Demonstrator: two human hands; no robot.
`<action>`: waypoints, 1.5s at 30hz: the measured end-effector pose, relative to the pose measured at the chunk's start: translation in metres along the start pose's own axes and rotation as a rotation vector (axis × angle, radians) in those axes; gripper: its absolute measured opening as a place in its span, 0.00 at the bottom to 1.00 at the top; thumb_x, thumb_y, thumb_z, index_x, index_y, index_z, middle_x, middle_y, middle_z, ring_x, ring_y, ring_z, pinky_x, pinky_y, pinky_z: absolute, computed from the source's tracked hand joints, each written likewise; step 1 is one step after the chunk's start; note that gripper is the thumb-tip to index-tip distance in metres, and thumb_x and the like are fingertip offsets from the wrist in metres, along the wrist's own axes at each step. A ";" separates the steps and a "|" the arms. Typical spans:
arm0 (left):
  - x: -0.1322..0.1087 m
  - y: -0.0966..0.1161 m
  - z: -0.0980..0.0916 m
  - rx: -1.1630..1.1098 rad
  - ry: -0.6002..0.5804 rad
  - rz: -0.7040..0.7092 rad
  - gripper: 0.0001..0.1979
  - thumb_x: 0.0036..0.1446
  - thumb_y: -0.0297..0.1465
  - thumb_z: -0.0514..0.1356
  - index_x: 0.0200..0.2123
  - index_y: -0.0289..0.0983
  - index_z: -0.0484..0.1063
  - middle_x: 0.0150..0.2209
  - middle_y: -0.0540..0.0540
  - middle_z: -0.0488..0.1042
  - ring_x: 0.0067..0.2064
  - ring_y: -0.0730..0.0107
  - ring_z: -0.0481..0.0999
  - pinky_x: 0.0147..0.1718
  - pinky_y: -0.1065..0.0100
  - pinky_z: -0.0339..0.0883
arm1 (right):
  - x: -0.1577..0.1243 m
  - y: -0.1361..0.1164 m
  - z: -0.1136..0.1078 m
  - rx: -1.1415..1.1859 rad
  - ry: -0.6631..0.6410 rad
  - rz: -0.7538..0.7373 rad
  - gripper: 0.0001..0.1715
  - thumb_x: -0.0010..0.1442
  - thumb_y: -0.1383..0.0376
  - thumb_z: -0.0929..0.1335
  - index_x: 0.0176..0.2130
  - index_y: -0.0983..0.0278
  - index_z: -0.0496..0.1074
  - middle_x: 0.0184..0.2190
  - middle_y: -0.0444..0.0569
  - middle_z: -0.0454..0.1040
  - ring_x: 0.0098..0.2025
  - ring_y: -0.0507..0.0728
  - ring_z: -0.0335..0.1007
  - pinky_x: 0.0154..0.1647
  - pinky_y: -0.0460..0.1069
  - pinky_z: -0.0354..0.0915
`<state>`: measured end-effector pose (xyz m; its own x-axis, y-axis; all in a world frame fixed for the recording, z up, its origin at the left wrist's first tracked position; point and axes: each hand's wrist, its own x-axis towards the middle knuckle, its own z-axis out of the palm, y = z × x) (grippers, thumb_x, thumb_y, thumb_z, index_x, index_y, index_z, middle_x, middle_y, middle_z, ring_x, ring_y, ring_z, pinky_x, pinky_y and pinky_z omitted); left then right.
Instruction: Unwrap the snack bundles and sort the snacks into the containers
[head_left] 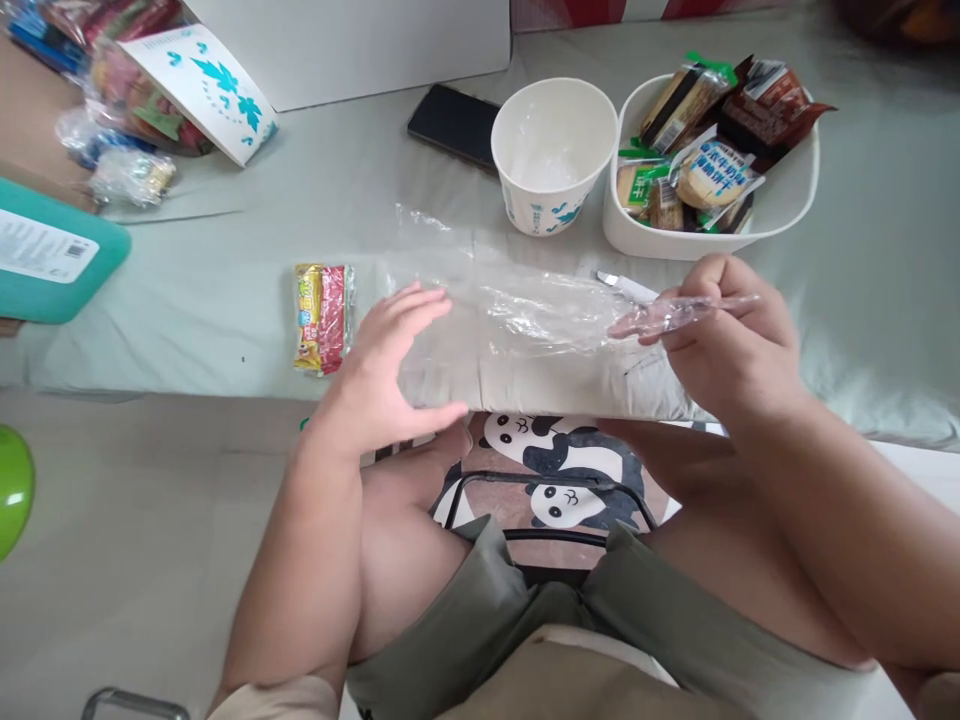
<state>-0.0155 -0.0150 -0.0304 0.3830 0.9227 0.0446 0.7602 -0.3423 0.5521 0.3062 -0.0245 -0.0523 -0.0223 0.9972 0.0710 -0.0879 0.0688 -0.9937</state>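
A clear plastic bag (517,310) lies flat on the grey cloth (225,260) near its front edge. My left hand (394,365) is open, fingers stretched out, beside the bag's left end. My right hand (731,335) is closed in a pinch on the bag's right end, lifting it slightly. A small yellow and red snack packet (322,317) lies just left of my left hand. A white pen-like object (626,287) lies under the bag near my right hand.
Behind the bag stand a white paper cup (553,150) and a white bowl (787,200) full of wrapped snacks. A black phone (455,123), a tipped paper cup (202,85), loose wrapped snacks (127,175), a teal box (52,250) and a white box (352,40) lie further back.
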 end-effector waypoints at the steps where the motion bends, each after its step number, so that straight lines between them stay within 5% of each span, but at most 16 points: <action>1: 0.000 -0.004 0.002 0.020 0.042 -0.012 0.28 0.53 0.42 0.67 0.58 0.43 0.73 0.64 0.45 0.74 0.71 0.52 0.67 0.72 0.49 0.60 | 0.001 0.001 0.002 0.010 0.014 -0.015 0.20 0.60 0.57 0.74 0.29 0.56 0.59 0.23 0.39 0.72 0.27 0.57 0.76 0.36 0.57 0.76; 4: 0.003 -0.016 0.009 -0.087 0.244 0.040 0.08 0.60 0.33 0.60 0.39 0.43 0.79 0.47 0.48 0.84 0.57 0.59 0.81 0.63 0.52 0.73 | 0.004 0.002 0.006 0.009 0.091 -0.048 0.11 0.60 0.65 0.71 0.32 0.55 0.63 0.25 0.39 0.70 0.24 0.55 0.72 0.26 0.53 0.69; 7: 0.004 -0.021 0.010 -0.290 0.366 0.102 0.09 0.60 0.32 0.58 0.29 0.44 0.75 0.36 0.50 0.85 0.47 0.61 0.86 0.54 0.53 0.79 | 0.005 0.003 0.008 0.011 0.091 -0.091 0.10 0.57 0.68 0.71 0.36 0.54 0.67 0.31 0.41 0.70 0.27 0.54 0.71 0.31 0.53 0.71; 10: 0.000 -0.016 0.009 -0.404 0.382 0.027 0.09 0.58 0.32 0.56 0.27 0.46 0.73 0.35 0.51 0.84 0.43 0.62 0.86 0.47 0.55 0.80 | 0.002 0.004 0.006 -0.026 -0.099 -0.158 0.22 0.53 0.67 0.74 0.46 0.53 0.69 0.39 0.45 0.73 0.39 0.57 0.75 0.45 0.55 0.73; 12: -0.003 -0.012 0.008 -0.430 0.395 -0.054 0.09 0.58 0.34 0.55 0.25 0.46 0.70 0.31 0.51 0.81 0.41 0.62 0.85 0.42 0.56 0.79 | 0.000 0.005 0.005 -0.171 -0.224 -0.202 0.26 0.53 0.68 0.76 0.49 0.53 0.69 0.41 0.46 0.75 0.42 0.58 0.75 0.45 0.55 0.74; 15: -0.004 -0.008 0.008 -0.488 0.443 -0.114 0.11 0.59 0.35 0.54 0.23 0.44 0.64 0.25 0.50 0.77 0.35 0.63 0.84 0.36 0.57 0.77 | -0.002 0.003 0.006 -0.398 -0.413 -0.292 0.12 0.58 0.67 0.74 0.40 0.55 0.71 0.35 0.46 0.76 0.42 0.59 0.77 0.47 0.58 0.75; 18: 0.001 -0.010 0.008 -0.597 0.543 -0.086 0.12 0.57 0.32 0.54 0.22 0.42 0.62 0.24 0.51 0.78 0.26 0.69 0.78 0.27 0.62 0.70 | -0.002 0.000 0.008 -0.413 -0.552 -0.371 0.06 0.61 0.63 0.72 0.33 0.57 0.70 0.36 0.47 0.79 0.47 0.61 0.78 0.53 0.62 0.75; 21: 0.008 -0.014 0.007 -0.759 0.620 -0.063 0.10 0.51 0.33 0.54 0.19 0.41 0.60 0.18 0.52 0.73 0.17 0.76 0.68 0.16 0.69 0.57 | -0.005 0.000 0.009 -0.339 -0.548 -0.343 0.06 0.63 0.64 0.71 0.34 0.57 0.69 0.36 0.47 0.81 0.48 0.60 0.80 0.53 0.60 0.76; 28: 0.023 -0.001 0.001 -1.039 0.862 -0.281 0.06 0.37 0.29 0.55 0.13 0.40 0.61 0.11 0.56 0.51 0.12 0.81 0.46 0.11 0.72 0.33 | -0.008 0.000 0.006 -0.384 -0.367 -0.013 0.20 0.62 0.47 0.73 0.29 0.58 0.74 0.25 0.46 0.76 0.28 0.55 0.74 0.31 0.52 0.71; 32: 0.021 0.000 0.001 -0.999 0.825 -0.331 0.06 0.37 0.28 0.58 0.13 0.39 0.64 0.10 0.56 0.55 0.11 0.80 0.49 0.10 0.71 0.34 | -0.004 -0.009 0.004 -0.459 -0.495 0.125 0.33 0.64 0.38 0.67 0.22 0.59 0.71 0.18 0.45 0.69 0.23 0.52 0.67 0.25 0.50 0.64; 36: 0.016 -0.011 0.002 -0.922 0.673 -0.346 0.08 0.41 0.28 0.62 0.15 0.39 0.66 0.10 0.55 0.59 0.10 0.78 0.56 0.08 0.71 0.43 | -0.002 -0.017 0.002 -0.560 -0.620 0.184 0.36 0.67 0.39 0.64 0.20 0.59 0.68 0.15 0.43 0.63 0.20 0.49 0.57 0.23 0.49 0.57; 40: 0.011 -0.023 0.003 -0.895 0.532 -0.286 0.13 0.49 0.36 0.65 0.17 0.38 0.72 0.11 0.52 0.63 0.11 0.76 0.63 0.10 0.70 0.52 | -0.004 -0.020 0.001 -0.695 -0.558 0.223 0.32 0.69 0.44 0.63 0.21 0.59 0.71 0.15 0.43 0.65 0.19 0.49 0.57 0.23 0.50 0.56; 45: 0.008 -0.031 0.008 -0.719 0.400 -0.319 0.18 0.53 0.42 0.71 0.19 0.40 0.73 0.13 0.53 0.64 0.13 0.80 0.61 0.11 0.72 0.48 | -0.007 -0.017 0.002 -0.864 -0.496 0.197 0.27 0.67 0.52 0.63 0.21 0.59 0.73 0.17 0.45 0.71 0.20 0.52 0.64 0.26 0.51 0.57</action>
<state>-0.0320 0.0016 -0.0534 -0.1059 0.9943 0.0130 0.2333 0.0121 0.9723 0.3059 -0.0332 -0.0353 -0.3870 0.8822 -0.2683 0.7075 0.0975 -0.7000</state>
